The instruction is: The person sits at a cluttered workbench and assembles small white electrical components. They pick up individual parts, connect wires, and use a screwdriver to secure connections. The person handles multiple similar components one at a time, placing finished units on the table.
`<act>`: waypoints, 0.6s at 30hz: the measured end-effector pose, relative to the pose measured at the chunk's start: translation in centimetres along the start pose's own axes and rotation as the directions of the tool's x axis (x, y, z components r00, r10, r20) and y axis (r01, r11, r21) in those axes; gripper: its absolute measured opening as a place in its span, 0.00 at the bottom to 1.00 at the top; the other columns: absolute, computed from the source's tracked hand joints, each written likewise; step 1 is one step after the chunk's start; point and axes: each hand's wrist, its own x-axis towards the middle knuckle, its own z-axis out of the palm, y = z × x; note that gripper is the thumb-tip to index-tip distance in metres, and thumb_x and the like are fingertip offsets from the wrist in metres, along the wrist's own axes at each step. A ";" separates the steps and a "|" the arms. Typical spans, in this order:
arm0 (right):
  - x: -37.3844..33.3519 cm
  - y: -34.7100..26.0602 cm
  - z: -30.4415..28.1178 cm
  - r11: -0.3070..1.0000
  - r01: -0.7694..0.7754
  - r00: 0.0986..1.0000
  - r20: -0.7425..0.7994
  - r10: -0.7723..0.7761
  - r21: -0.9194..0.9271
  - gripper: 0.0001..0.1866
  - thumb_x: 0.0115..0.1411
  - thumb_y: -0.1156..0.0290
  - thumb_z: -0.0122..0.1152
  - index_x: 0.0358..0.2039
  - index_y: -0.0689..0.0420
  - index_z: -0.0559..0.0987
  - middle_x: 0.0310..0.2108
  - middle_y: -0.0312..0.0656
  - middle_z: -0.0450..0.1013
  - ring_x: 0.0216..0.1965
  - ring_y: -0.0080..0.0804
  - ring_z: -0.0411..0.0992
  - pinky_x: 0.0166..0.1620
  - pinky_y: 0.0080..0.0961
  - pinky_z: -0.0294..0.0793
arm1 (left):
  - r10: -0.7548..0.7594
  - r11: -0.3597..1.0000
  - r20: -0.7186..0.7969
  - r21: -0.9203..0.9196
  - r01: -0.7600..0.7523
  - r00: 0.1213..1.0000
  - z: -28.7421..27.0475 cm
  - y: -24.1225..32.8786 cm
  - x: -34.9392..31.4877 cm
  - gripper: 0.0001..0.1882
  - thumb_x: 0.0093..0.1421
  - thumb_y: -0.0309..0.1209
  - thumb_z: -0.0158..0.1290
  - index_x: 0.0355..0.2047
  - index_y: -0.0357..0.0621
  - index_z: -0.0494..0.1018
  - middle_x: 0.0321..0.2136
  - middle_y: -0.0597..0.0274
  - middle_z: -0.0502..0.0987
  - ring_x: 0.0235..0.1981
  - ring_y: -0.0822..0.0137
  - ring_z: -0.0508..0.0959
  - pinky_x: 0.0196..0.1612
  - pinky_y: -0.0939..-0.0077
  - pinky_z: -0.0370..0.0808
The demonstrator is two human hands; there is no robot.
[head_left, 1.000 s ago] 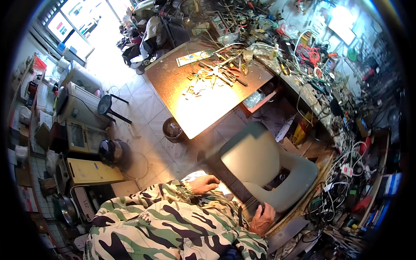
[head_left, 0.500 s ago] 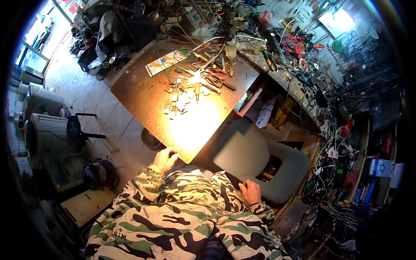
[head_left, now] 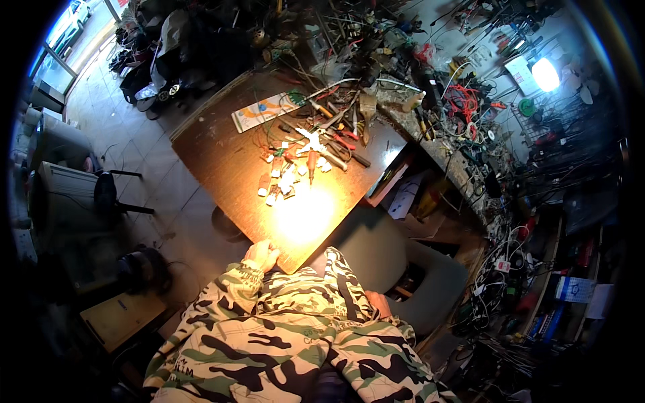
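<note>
Your left hand: fingers curled at the tabletop edge, by its near corner; grip unclear. Your right hand: near the grey chair, can't tell its state. Tools clustered mid-tabletop.

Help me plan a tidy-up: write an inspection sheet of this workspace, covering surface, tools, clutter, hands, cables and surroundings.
Surface: brown table, glaring near its front corner.
Tools and parts: hand tools, brush and small parts lie together.
Clutter: dark heap beyond the table.
Hands: left hand at the table's near edge; right hand beside the gray chair, grip unclear.
Cables: red cables tangled right of the table.
Surroundings: lit wall lamp; tiled floor.
</note>
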 end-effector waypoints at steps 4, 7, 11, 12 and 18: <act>4.1 -0.5 -5.8 0.992 0.115 0.993 -0.024 -0.116 -0.056 0.19 0.57 0.57 0.66 0.33 0.64 0.79 0.32 0.62 0.76 0.37 0.63 0.76 0.39 0.49 0.75 | 0.264 0.964 -0.216 0.072 -0.254 0.940 2.8 -2.1 0.6 0.13 0.57 0.35 0.60 0.30 0.38 0.73 0.21 0.45 0.76 0.27 0.43 0.79 0.30 0.54 0.74; 10.9 2.7 -9.2 0.994 0.093 0.996 -0.012 -0.093 0.061 0.15 0.58 0.62 0.64 0.36 0.63 0.81 0.32 0.59 0.78 0.38 0.60 0.77 0.41 0.46 0.76 | 0.359 0.933 -0.445 0.198 -0.301 0.821 5.0 -2.7 -0.1 0.14 0.55 0.32 0.63 0.34 0.40 0.70 0.23 0.48 0.76 0.26 0.40 0.77 0.29 0.49 0.73; 21.0 13.5 -10.7 0.789 -0.120 0.993 0.088 0.083 0.603 0.14 0.63 0.64 0.60 0.35 0.65 0.80 0.25 0.51 0.78 0.26 0.44 0.80 0.32 0.36 0.79 | 0.025 0.982 -0.317 0.184 0.035 0.948 3.5 2.4 -0.1 0.14 0.53 0.36 0.63 0.28 0.41 0.71 0.24 0.46 0.76 0.29 0.42 0.78 0.33 0.50 0.73; 24.2 15.9 -11.8 0.710 -0.087 0.994 0.111 0.013 0.699 0.14 0.64 0.63 0.59 0.34 0.64 0.78 0.24 0.50 0.76 0.25 0.43 0.79 0.31 0.34 0.79 | -0.030 0.972 -0.339 0.210 0.107 0.940 3.6 3.3 -0.2 0.15 0.53 0.37 0.63 0.27 0.41 0.71 0.23 0.46 0.76 0.30 0.42 0.78 0.33 0.50 0.73; 38.6 16.9 -18.8 -0.078 -0.148 0.852 0.167 0.496 0.986 0.25 0.70 0.49 0.50 0.54 0.57 0.69 0.43 0.51 0.75 0.37 0.48 0.78 0.40 0.43 0.80 | -0.450 0.856 -0.243 0.157 0.493 0.859 2.2 6.2 0.2 0.15 0.50 0.40 0.62 0.26 0.41 0.72 0.27 0.45 0.79 0.34 0.44 0.80 0.41 0.52 0.75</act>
